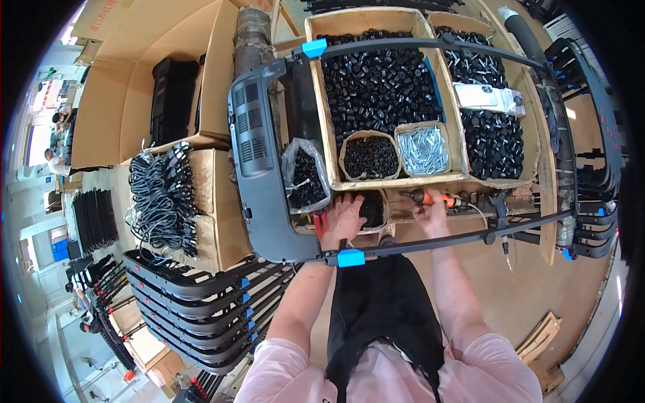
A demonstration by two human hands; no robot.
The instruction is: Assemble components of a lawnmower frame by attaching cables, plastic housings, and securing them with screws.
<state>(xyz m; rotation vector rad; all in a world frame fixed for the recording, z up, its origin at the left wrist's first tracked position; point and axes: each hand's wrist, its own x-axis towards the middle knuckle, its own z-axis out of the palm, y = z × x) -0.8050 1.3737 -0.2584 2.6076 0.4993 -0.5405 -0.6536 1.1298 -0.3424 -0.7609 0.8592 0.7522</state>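
My left hand is stretched out flat with its fingers apart, at the edge of a small box of black parts. A red-handled item lies close beside it, partly hidden. My right hand is closed around an orange and black power screwdriver, lying roughly crosswise. Around both hands runs a large black frame with a grey vented housing at its left end and blue corner pieces. It rests across the workbench, above the parts boxes.
Beyond my hands stands a wooden tray with black caps, small dark screws and silver screws. A plastic bag of black parts sits inside the frame. At left are bundled black cables, cartons and stacked frames.
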